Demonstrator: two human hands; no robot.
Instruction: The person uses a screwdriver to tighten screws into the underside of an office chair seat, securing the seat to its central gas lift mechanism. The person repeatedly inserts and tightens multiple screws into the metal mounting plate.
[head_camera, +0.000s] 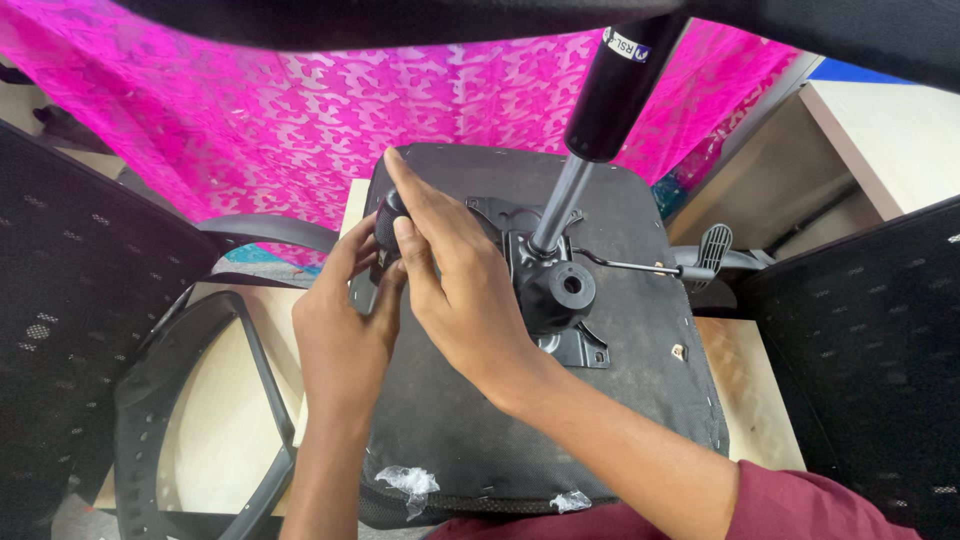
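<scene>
Left grip (345, 325): I see it clasping the black knob (388, 232).
Right grip (455, 285): fingers wrapped on that knob too.
Knob: at the upturned seat base (560, 440), left of the gas cylinder (600, 110).

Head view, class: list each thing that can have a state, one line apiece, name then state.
Chair seat: upside down, underside facing up.
Gas lift cylinder: fitted in the mechanism, tilted.
Black handle: gripped by both hands.
Left hand: closed on the handle.
Right hand: closed over the handle.
Lever: sticking out sideways, untouched.
Armrest: lying beside the seat.
</scene>
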